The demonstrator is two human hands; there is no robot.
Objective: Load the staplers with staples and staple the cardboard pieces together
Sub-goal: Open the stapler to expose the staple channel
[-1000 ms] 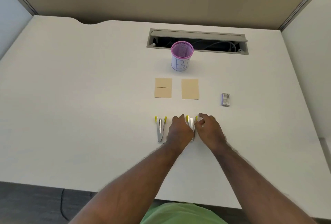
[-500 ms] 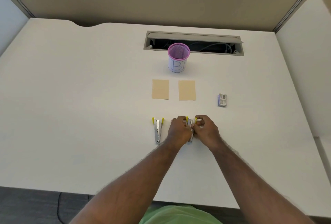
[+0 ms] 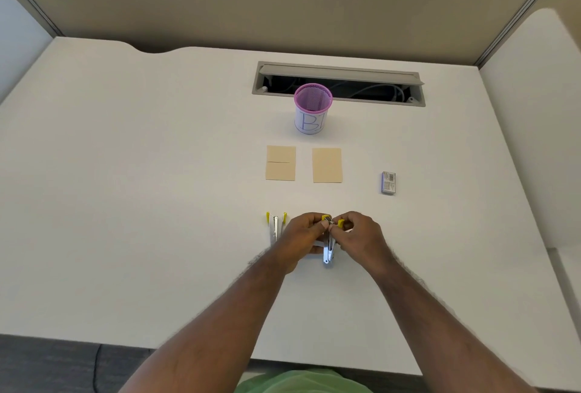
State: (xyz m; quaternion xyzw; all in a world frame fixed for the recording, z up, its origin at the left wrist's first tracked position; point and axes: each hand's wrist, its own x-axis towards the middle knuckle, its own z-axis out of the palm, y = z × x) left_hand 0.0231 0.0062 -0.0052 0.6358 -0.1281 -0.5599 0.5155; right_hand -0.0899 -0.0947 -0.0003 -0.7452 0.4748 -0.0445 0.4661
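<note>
Two small metal staplers with yellow tips are on the white desk. My left hand (image 3: 303,237) and my right hand (image 3: 358,235) both pinch the right stapler (image 3: 328,251) at its yellow end, lifting that end slightly. The left stapler (image 3: 276,226) lies flat and untouched beside my left hand. Beyond them lie two tan cardboard pieces side by side: the left cardboard (image 3: 280,163) and the right cardboard (image 3: 327,165). A small staple box (image 3: 388,182) sits to the right, shut as far as I can see.
A pink mesh cup (image 3: 312,108) marked with a letter B stands behind the cardboard. An open cable slot (image 3: 338,83) runs across the desk's back. Partition walls enclose the desk (image 3: 141,188) behind and on both sides.
Both hands have closed onto the right stapler's yellow end and raised it a little. The camera has tilted up slightly, bringing a blue numbered sign into view.
</note>
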